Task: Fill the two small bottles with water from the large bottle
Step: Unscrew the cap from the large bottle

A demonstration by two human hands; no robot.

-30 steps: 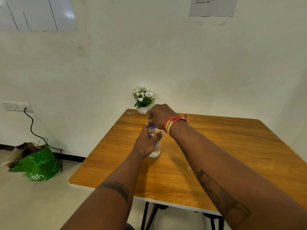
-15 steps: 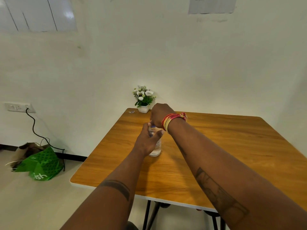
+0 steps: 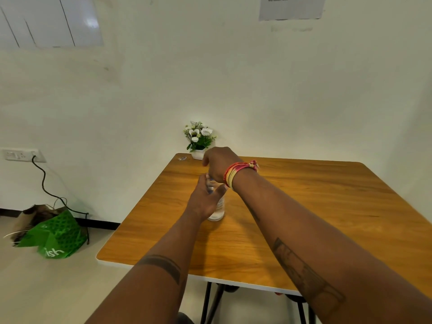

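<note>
A clear plastic bottle point(image 3: 218, 210) with water in it stands upright on the wooden table point(image 3: 304, 206), left of centre. My left hand point(image 3: 203, 199) is wrapped round its body from the left. My right hand point(image 3: 218, 163), with red and yellow threads at the wrist, is curled over the bottle's top, where a bit of blue cap point(image 3: 211, 181) shows. Most of the bottle is hidden behind my hands. No other bottle is in sight; my right forearm covers part of the table.
A small white pot of white flowers point(image 3: 198, 141) stands at the table's far left corner, just behind my right hand. A small scrap point(image 3: 182, 158) lies beside it. On the floor at left are a green bag point(image 3: 55, 237) and a black cable point(image 3: 44, 183).
My hands stay on the bottle; my right hand has shifted slightly over the cap. The camera has tilted a little.
</note>
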